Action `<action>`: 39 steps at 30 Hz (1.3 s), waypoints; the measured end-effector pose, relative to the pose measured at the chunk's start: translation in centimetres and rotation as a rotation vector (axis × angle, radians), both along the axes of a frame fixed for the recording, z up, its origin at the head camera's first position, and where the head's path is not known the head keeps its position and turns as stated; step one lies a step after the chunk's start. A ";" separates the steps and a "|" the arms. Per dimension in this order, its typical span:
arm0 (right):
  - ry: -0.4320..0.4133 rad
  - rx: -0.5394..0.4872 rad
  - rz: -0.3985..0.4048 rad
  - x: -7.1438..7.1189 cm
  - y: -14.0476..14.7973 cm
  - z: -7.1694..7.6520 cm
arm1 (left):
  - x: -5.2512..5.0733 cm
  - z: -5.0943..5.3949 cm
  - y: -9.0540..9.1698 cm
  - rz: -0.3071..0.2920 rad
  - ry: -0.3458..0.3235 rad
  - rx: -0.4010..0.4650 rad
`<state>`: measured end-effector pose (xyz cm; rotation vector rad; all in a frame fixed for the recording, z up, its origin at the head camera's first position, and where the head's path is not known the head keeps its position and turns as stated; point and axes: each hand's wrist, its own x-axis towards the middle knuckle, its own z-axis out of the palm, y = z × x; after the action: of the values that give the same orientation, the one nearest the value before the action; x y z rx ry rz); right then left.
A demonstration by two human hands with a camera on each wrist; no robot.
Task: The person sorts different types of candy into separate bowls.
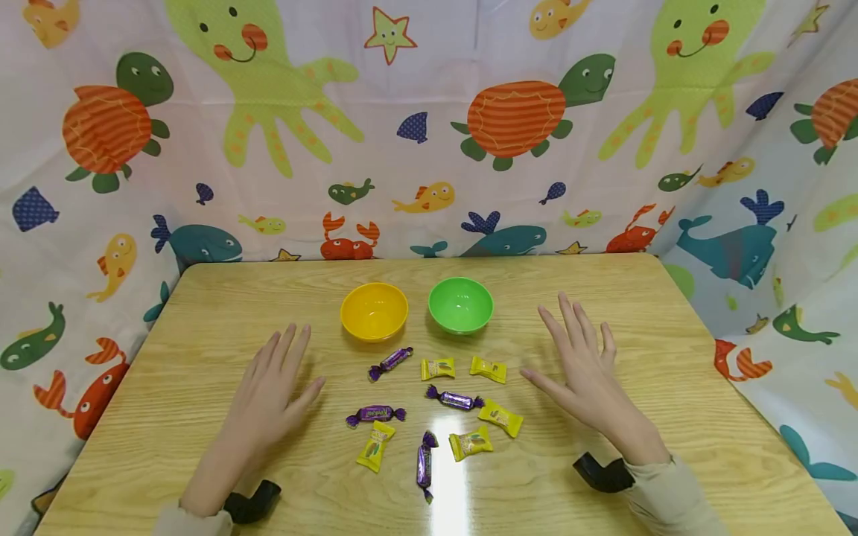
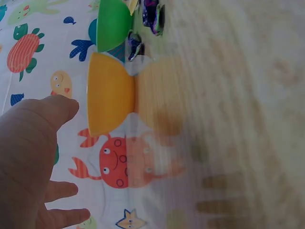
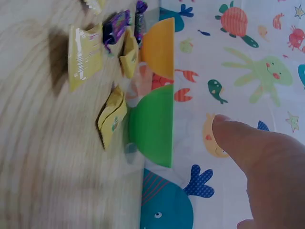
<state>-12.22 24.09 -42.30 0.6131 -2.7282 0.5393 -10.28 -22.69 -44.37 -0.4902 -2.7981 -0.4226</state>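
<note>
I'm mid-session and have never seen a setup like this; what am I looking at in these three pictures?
No robot here, just a person's bare left hand and right hand. The wide picture comes from a camera worn on the head; the other two from cameras on the left and right wrists. On the wood-grain table sit a yellow bowl, a green bowl, four purple-wrapped candies and five yellow-wrapped candies. Behind it hangs a sea-animal cloth. Neither hand holds anything.
</note>
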 end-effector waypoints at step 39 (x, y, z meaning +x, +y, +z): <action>-0.281 -0.202 0.410 -5.3 -12.9 1.9 | -12.1 -3.7 2.8 -0.241 -0.475 0.724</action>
<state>-17.48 11.19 -40.37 1.1253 -2.7529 1.0558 -22.38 -19.85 -48.11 -0.6008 -2.7081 -1.7097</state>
